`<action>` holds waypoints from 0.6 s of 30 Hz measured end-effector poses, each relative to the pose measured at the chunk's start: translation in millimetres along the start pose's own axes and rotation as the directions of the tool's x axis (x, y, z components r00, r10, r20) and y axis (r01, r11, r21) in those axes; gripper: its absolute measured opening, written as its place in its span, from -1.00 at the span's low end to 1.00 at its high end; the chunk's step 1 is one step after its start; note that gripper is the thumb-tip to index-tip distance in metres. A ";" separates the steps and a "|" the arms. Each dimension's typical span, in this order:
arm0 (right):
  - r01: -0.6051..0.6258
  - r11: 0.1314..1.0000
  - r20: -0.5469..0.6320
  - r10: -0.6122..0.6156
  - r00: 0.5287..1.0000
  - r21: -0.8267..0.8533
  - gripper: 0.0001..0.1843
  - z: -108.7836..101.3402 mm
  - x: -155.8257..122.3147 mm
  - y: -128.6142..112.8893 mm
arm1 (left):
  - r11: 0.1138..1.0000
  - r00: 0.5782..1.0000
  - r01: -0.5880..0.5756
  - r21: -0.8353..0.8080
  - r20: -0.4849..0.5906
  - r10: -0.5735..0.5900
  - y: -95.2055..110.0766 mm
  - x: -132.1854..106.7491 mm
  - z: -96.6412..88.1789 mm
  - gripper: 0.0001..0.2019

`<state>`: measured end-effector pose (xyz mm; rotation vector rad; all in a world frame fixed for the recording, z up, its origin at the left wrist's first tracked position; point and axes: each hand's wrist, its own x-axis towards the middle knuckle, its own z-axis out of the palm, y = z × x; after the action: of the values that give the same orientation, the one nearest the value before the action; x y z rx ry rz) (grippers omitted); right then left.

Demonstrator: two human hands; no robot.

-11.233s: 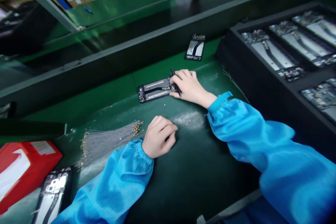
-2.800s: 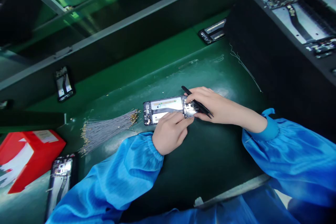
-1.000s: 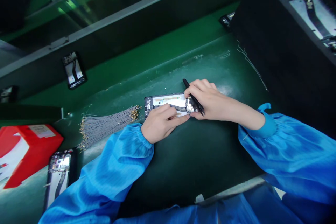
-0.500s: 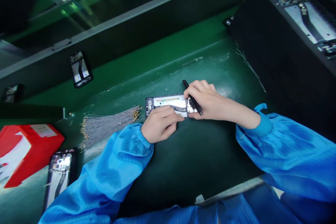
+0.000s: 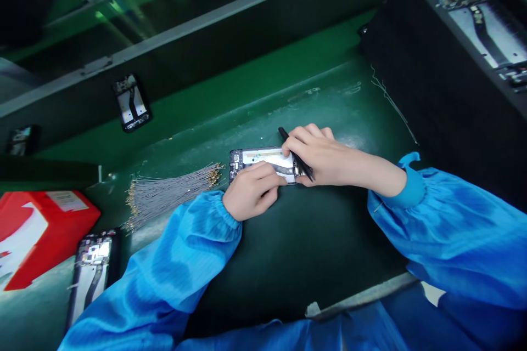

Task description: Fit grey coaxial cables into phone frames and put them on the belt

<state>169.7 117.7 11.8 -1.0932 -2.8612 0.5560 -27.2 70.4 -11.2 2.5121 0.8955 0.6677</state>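
Observation:
An opened phone point(image 5: 267, 154) lies flat on the green bench, its white inner plate and dark flex cable exposed. My left hand point(image 5: 257, 191) is closed at its near edge, with curled fingers and the fingertips on the phone. Over the right end, my right hand point(image 5: 315, 154) grips black tweezers point(image 5: 302, 164) slanting across the palm, tips pointing down toward the near right corner. Its index finger and thumb touch the phone's far and near edges. The fingers cover part of the circuitry there. Left of the phone sits a bundle of thin grey cables point(image 5: 171, 192) with gold ends.
A red box point(image 5: 53, 230) and another opened phone point(image 5: 93, 269) are at the left. On the green strip behind lie more opened phones point(image 5: 132, 103). A black case point(image 5: 444, 71) holding opened phones stands at the right, with loose thin wires point(image 5: 391, 101) beside it.
My right hand and the tweezers have shifted slightly left over the phone. The phones on the back strip have moved a little to the right. My left hand stays nearly still.

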 end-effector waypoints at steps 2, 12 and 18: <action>0.034 0.999 -0.018 -0.034 0.999 0.031 -0.67 0.6 -2.1 3.1 | 0.999 0.999 0.042 0.004 -0.021 -0.042 0.2 0.1 1.4 -0.79; 0.092 0.994 0.002 -0.092 0.996 -0.062 -0.72 -4.4 1.1 2.5 | 0.991 0.993 0.112 0.076 -0.042 -0.109 0.3 0.4 5.2 -0.83; 0.154 0.977 0.014 -0.154 0.988 -0.148 -0.73 -4.9 3.4 5.8 | 0.988 0.991 0.130 0.089 -0.034 -0.128 -0.7 1.5 5.8 -0.83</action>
<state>171.6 125.5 14.1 -0.8755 -2.9965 0.3413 -23.4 70.8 -15.8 2.5028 1.1113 0.6349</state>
